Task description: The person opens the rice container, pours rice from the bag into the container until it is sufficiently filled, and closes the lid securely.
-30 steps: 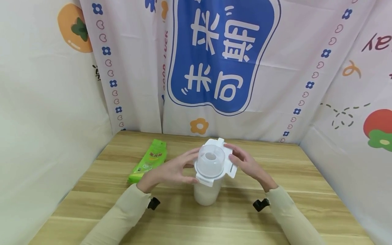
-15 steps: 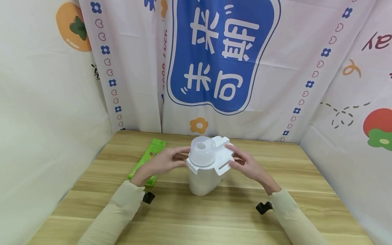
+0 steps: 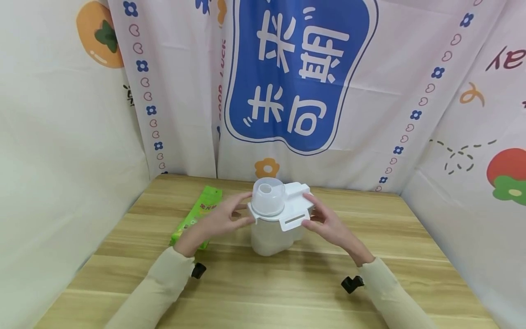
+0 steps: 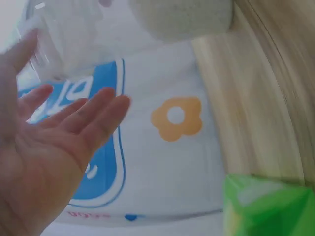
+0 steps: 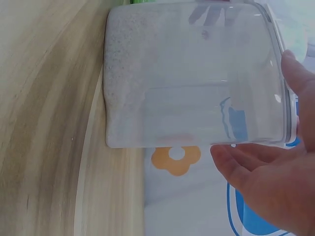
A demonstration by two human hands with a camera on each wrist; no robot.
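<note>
A clear food storage container (image 3: 271, 240) with a white lid (image 3: 293, 205) and a clear domed cap (image 3: 268, 196) stands upright on the table, both hands at its top. In the right wrist view, pale grains (image 5: 129, 73) fill the bottom of the container. My left hand (image 3: 225, 215) is spread at the domed end, thumb and fingertips right at the lid's edge; its fingers look relaxed in the left wrist view. At the other end my right hand (image 3: 328, 220) holds the container by its lid, thumb on the near flap, fingers round the far side.
A green packet (image 3: 197, 214) lies on the wooden table (image 3: 263, 292), behind and beside the left forearm. Printed cloth (image 3: 185, 114) hangs at the back and both sides. A black wrist mount (image 3: 352, 284) sits on the right sleeve, another on the left (image 3: 198, 270).
The container has turned between the hands so its long side now faces me, and its domed end has swung left and away. The left hand has shifted left with it. The packet has stayed put.
</note>
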